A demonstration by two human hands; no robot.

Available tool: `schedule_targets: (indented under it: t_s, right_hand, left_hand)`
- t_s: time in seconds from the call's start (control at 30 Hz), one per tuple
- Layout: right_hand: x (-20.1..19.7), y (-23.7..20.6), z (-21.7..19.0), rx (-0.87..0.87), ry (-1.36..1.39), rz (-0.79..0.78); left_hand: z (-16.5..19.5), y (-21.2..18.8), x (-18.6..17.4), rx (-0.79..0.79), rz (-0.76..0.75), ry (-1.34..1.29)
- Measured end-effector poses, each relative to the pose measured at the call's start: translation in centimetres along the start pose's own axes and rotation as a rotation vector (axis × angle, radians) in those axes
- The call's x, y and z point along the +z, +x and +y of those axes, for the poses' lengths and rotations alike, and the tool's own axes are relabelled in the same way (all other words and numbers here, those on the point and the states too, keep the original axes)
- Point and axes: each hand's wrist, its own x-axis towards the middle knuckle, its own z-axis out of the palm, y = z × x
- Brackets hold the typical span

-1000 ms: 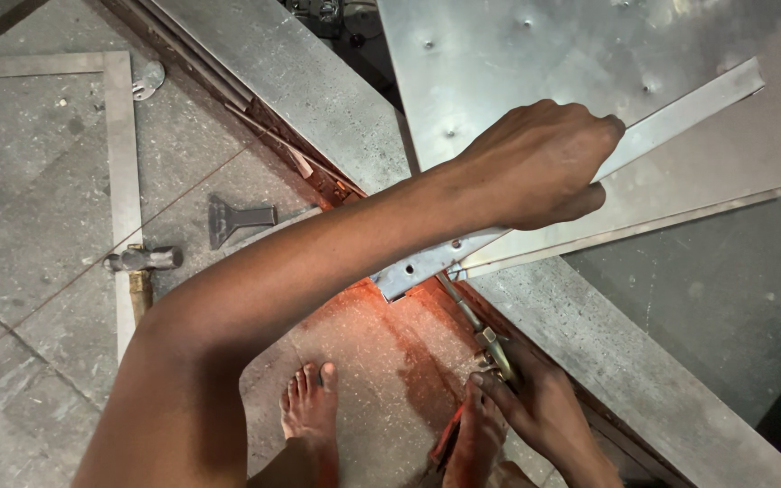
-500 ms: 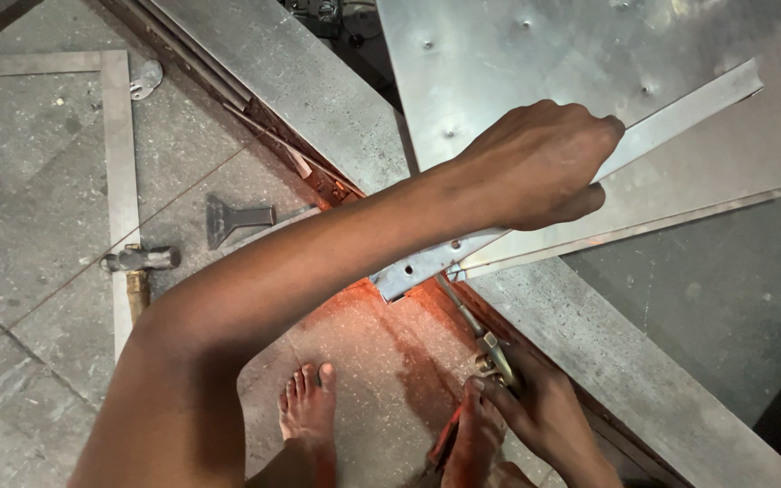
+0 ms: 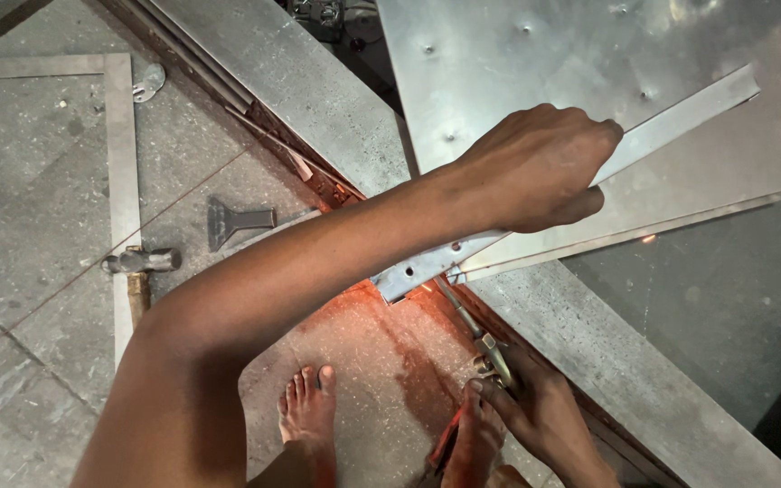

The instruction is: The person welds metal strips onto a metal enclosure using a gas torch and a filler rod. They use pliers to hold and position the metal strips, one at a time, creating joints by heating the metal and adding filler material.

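Left hand fisted, pressing metal strip.

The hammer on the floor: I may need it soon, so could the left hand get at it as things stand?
Probably not at once: the left hand is clamped on the metal strip up on the sheet, while the hammer lies apart on open floor, nothing covering it.

- Lower right of the frame — bare grey floor lies open beyond the metal sheet.
- Centre — the left hand and its forearm span the flat metal bar, blocking passage across.
- Left — a hammer, a small bracket and a metal frame crowd the floor.
- Bottom centre — a bare foot and the right hand close the reddish gap.
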Motion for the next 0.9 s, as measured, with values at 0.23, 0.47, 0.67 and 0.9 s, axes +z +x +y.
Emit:
schedule_targets:
  t_s: [0.23,0.47,0.67,0.9]
  right_hand:
    - [-0.27,-0.14,-0.51,0.061,-0.005,-0.025]
    - [-0.19,0.02,-0.52,0.098,-0.025,-0.047]
    - [-0.20,-0.15,-0.41,0.041,-0.024,-0.037]
    - [-0.12,-0.23,-0.41,-0.028,0.021,0.005]
  left_hand:
    - [0.03,0.03,-0.06,-0.015,-0.037,0.004]
    - [0.15,0.16,-0.15,-0.058,-0.094,0.009]
    - [0.23,0.30,-0.27,-0.079,-0.110,0.009]
    - [0.08,0.12,-0.05,-0.017,-0.041,0.007]
